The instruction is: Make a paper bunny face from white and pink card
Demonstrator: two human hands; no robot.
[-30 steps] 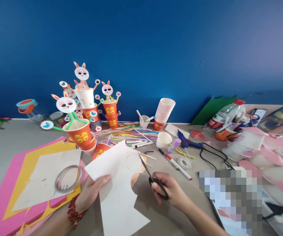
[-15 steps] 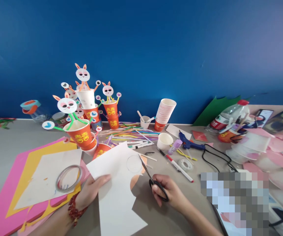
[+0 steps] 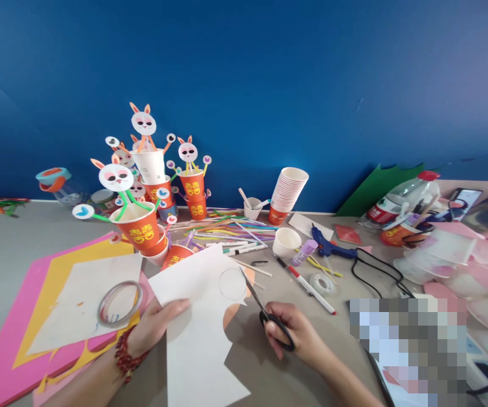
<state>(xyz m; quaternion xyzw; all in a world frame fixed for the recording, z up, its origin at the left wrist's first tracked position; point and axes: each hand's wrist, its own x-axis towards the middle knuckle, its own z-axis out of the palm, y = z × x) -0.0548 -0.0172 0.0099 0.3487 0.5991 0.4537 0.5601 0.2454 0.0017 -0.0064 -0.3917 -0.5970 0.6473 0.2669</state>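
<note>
My left hand [image 3: 156, 328], with a red bead bracelet on the wrist, grips a white sheet of paper [image 3: 197, 333] by its left edge, thumb on top. A circle is pencilled near the sheet's right edge. My right hand [image 3: 297, 334] is closed through the black handles of a pair of scissors [image 3: 265, 312]. The blades point up and left and meet the paper's edge at the drawn circle. A roll of clear tape [image 3: 119, 303] lies just left of my left hand on a white sheet over yellow and pink foam sheets [image 3: 13, 345].
Orange paper cups with paper bunny faces [image 3: 140, 220] stand behind the paper. A stack of cups [image 3: 287, 192], coloured straws [image 3: 218, 232], markers [image 3: 312, 288], a blue glue gun [image 3: 329, 247], a tape roll [image 3: 322, 282] and a plastic bottle [image 3: 400, 200] crowd the grey table against a blue wall.
Both hands, paper and scissors keep nearly the same pose. The view has shifted slightly, and the scissors sit a touch further along the circle's edge.
</note>
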